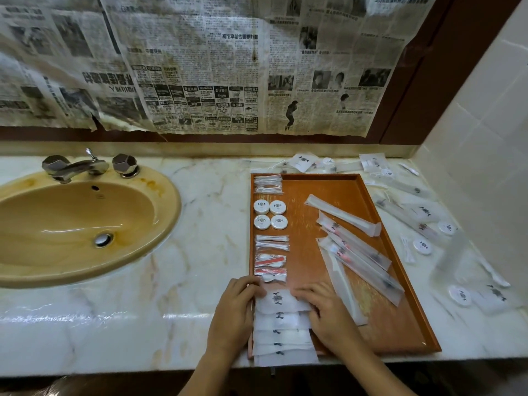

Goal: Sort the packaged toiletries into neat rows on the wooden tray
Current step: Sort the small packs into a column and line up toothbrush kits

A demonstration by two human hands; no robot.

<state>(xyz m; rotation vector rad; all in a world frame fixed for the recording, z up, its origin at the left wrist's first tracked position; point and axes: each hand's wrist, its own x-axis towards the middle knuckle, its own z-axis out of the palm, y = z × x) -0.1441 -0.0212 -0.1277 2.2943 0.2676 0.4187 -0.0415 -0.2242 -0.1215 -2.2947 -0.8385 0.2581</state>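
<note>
Here the step in hand looks like squaring up the stack of flat white sachets (281, 324) at the near left corner of the wooden tray (314, 178). The left hand (233, 312) lies against the stack's left edge and the right hand (328, 312) against its right, fingers fairly straight and laid on the paper, pressing rather than pinching, so each grip is loosely spread. Five sachets overlap like roof tiles, the nearest one hanging over the tray's front rim.

Up the left side the column is already tidy: two packs with a red strip (270, 265), a small pile of cotton-bud packs (272, 242), four round white tins (270, 214) in a two-by-two square, and another pile of slim clear packs (268, 184) at the far corner; I cannot count the thin packs for certain.

The long sleeves (354, 247) in the middle of the tray lie slanted and overlapping, about six of them. Next, in my judgement, these need turning parallel into their own row. Many loose packs (423, 215) wait on the marble desk (200, 252) to the right and behind, among them at least four more round tins.
</note>
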